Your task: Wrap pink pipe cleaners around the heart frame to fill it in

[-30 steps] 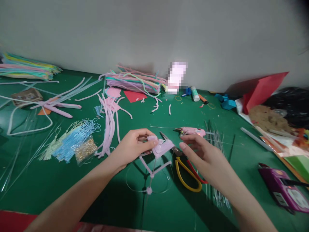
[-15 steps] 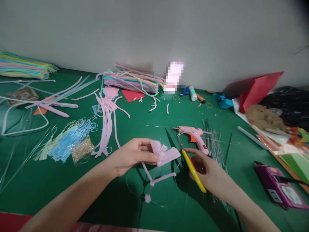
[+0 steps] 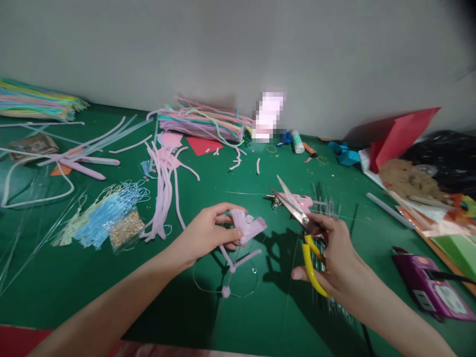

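Between its thumb and fingers, my left hand [image 3: 213, 230] pinches a pale lilac fuzzy-stem craft piece [image 3: 251, 229], two ribbed bands meeting in a V. Below it hang a forked lilac stem [image 3: 240, 263], a small lilac knob [image 3: 225, 291] and a loop of thin wire with a tiny ring on it. My right hand [image 3: 334, 253] holds yellow-handled scissors [image 3: 297, 206] with the blades parted, pointing up and left, apart from the craft piece. Behind the blades lies a pink glue gun [image 3: 305, 199], partly covered.
Thin metal wires [image 3: 327, 198] lie under my right hand. Blue tassels [image 3: 107, 213], a bag of gold beads [image 3: 128, 228] and loose lilac stems [image 3: 163, 193] are to the left. A purple device [image 3: 431, 285] sits at the right; a stem bundle [image 3: 201, 124] lies by the wall.
The scissors have swung from beside the craft piece to up and right, and their blades now show spread. My left hand and the craft piece have shifted slightly left and up.
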Motion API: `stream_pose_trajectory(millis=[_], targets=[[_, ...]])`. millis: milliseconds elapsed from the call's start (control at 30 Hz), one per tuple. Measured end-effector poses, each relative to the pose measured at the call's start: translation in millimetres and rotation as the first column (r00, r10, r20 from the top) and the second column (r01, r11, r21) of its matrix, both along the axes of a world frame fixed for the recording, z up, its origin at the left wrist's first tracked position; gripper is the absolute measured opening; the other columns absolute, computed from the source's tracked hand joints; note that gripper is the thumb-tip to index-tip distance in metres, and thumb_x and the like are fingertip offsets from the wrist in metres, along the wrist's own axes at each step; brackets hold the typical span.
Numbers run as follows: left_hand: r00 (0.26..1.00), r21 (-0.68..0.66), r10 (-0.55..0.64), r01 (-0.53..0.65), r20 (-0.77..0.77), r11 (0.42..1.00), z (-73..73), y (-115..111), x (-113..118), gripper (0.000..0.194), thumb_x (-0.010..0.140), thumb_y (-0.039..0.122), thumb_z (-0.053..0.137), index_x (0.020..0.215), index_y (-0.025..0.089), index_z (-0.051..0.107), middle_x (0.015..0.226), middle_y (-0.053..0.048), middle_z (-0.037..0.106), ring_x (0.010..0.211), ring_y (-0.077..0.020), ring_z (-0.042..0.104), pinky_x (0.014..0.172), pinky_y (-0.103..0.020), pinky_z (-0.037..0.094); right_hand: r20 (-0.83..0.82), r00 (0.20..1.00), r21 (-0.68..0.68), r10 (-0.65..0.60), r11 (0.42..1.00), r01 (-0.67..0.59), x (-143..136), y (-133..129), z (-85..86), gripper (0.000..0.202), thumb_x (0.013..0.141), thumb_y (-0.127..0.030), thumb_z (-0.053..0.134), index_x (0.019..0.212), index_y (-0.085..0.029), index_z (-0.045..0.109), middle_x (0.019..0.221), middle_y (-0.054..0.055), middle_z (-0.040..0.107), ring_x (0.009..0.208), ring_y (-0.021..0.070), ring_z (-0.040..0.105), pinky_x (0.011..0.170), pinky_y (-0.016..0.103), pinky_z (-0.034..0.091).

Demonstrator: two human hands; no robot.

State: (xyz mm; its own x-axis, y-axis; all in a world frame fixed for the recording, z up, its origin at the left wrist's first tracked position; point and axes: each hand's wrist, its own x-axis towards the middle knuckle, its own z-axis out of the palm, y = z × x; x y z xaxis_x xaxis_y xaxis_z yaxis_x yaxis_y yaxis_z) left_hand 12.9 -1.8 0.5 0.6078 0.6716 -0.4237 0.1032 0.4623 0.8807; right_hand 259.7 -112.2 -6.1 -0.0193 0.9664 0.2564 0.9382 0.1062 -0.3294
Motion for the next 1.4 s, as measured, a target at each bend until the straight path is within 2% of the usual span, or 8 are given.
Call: stream_pose_trajectory(millis=[67,133,267,567,833,1167,1300,1400], targets=[[0.999,0.004,-0.049,0.049,0.019,0.999,0.2,1,-1,0.034,0.073,0.021,0.073,0.105,0.017,0.062,0.094,-0.005,0.067,0.071,-0.0144,0.069,0.063,-0.024,0.055,0.159,0.987,0.078,0.02,0.996,-0.033,4,3,9.6,0.066,0.076,-0.049,0.068,0.128,-0.018,0.042,0.103,0.014,0.061,0.09,0.0278,0.063,0.07,0.035,0.052],[0.992,-0.002,-0.118,0.118,0.045,0.993,0.5,2,-3,0.027,0.074,0.021,0.072,0.099,0.016,0.063,0.093,-0.005,0.067,0.071,-0.0143,0.069,0.061,-0.023,0.054,0.358,0.93,0.129,0.077,0.983,-0.131,8,7,21.0,0.035,0.084,-0.026,0.059,0.118,-0.021,0.05,0.087,0.007,0.065,0.078,0.0225,0.065,0.06,0.029,0.048],[0.976,-0.061,-0.209,0.213,0.064,0.975,3.8,3,-5,0.028,0.073,0.02,0.073,0.098,0.016,0.062,0.096,-0.005,0.067,0.069,-0.0135,0.07,0.06,-0.022,0.054,0.585,0.787,0.143,0.194,0.931,-0.336,14,17,35.2,0.035,0.084,-0.014,0.051,0.119,-0.019,0.052,0.077,0.002,0.068,0.052,0.0161,0.06,0.047,0.027,0.04],[0.974,-0.117,-0.209,0.218,0.088,0.969,5.0,4,-4,0.037,0.07,0.02,0.077,0.103,0.016,0.06,0.09,-0.004,0.066,0.067,-0.0148,0.071,0.058,-0.022,0.056,0.565,0.752,0.069,0.339,0.889,-0.453,22,27,31.6,0.034,0.088,-0.019,0.047,0.122,-0.016,0.053,0.084,0.006,0.07,0.056,0.0174,0.063,0.05,0.029,0.046],[0.972,-0.1,-0.226,0.231,0.059,0.968,2.9,4,-4,0.036,0.069,0.022,0.078,0.099,0.016,0.061,0.086,-0.003,0.067,0.065,-0.0143,0.07,0.058,-0.023,0.054,0.532,0.751,0.007,0.39,0.886,-0.464,22,33,40.5,0.035,0.086,-0.017,0.048,0.12,-0.017,0.057,0.091,0.006,0.071,0.063,0.0172,0.065,0.048,0.028,0.043],[0.957,-0.13,-0.284,0.291,0.066,0.948,0.1,4,-4,0.036,0.068,0.023,0.079,0.098,0.015,0.061,0.079,-0.002,0.068,0.061,-0.0127,0.068,0.056,-0.021,0.054,0.632,0.655,-0.022,0.414,0.855,-0.518,32,39,52.7,0.037,0.088,-0.016,0.053,0.125,-0.019,0.054,0.092,0.005,0.073,0.068,0.0157,0.065,0.048,0.028,0.041],[0.954,-0.123,-0.293,0.298,0.058,0.947,1.9,5,-5,0.036,0.068,0.023,0.079,0.098,0.015,0.062,0.077,-0.002,0.068,0.061,-0.0127,0.068,0.056,-0.021,0.054,0.65,0.656,0.019,0.385,0.854,-0.52,38,42,56.5,0.043,0.086,-0.014,0.052,0.128,-0.023,0.052,0.099,0.004,0.074,0.072,0.015,0.066,0.048,0.028,0.04],[0.96,-0.107,-0.276,0.28,0.049,0.954,3.2,7,-6,0.039,0.069,0.023,0.078,0.104,0.016,0.061,0.078,-0.002,0.068,0.061,-0.0138,0.069,0.056,-0.022,0.055,0.642,0.677,0.061,0.359,0.856,-0.513,41,42,60.3,0.044,0.085,-0.012,0.049,0.127,-0.025,0.054,0.091,0.003,0.074,0.069,0.0136,0.065,0.046,0.027,0.036]])
